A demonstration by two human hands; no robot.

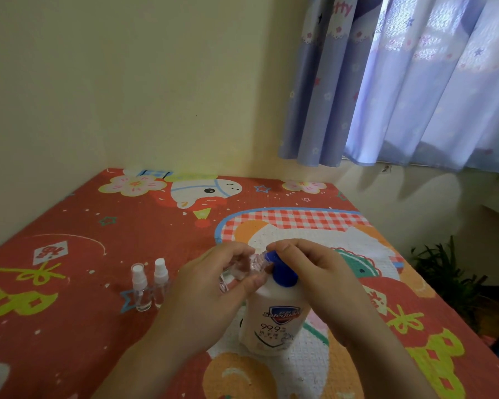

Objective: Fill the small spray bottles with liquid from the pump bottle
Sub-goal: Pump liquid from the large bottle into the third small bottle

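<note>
**A:** So which step of the filling is under way?

**B:** Judging by the pose, the pumping itself. The left hand [213, 286] curls its fingers round a small clear plastic spray bottle with its top removed [242, 269], tilting it so its open mouth meets the blue nozzle of the white pump bottle with a blue pump head [274, 318]. The right hand [308, 272] rests over that pump head, fingers bent on it.

**A:** What does the next move call for?

**B:** Probably a slow, gentle press on the pump while the left hand keeps the narrow mouth against the nozzle; the opening is small, so liquid could spill.

**A:** Where is everything, and how does it look?

**B:** The pump bottle stands upright on a red cartoon-printed table cover [84, 240], near the front edge. It carries a blue shield label. Whether the held bottle contains liquid, I cannot tell. To the left stand two more small clear spray bottles with white spray tops [150, 283], side by side, seemingly empty.
</note>
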